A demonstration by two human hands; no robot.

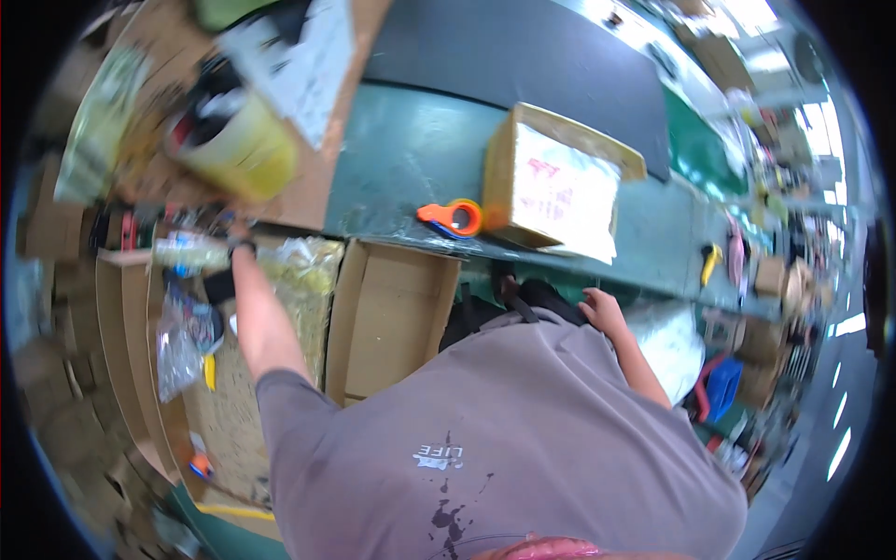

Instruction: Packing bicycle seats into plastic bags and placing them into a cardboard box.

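Note:
My left arm stretches up and to the left, and my left hand [237, 235] is blurred among clear plastic bags [187, 254] at the edge of a brown board; a dark band sits on its wrist. Whether it grips a bag I cannot tell. My right hand [603, 309] rests with fingers apart just below the green table's front edge [401, 159], holding nothing. An orange tape dispenser [453, 217] lies on the table between my hands, beside a taped cardboard box [553, 183]. My grey shirt fills the lower middle.
An open empty carton [392, 317] stands below the table, beside a bag of yellow-green pieces [301, 271]. More clear bags [182, 331] hang at the left. A yellow roll [238, 145] sits on the board. A black mat [523, 56] lies behind; a white sack [670, 341] is at my right.

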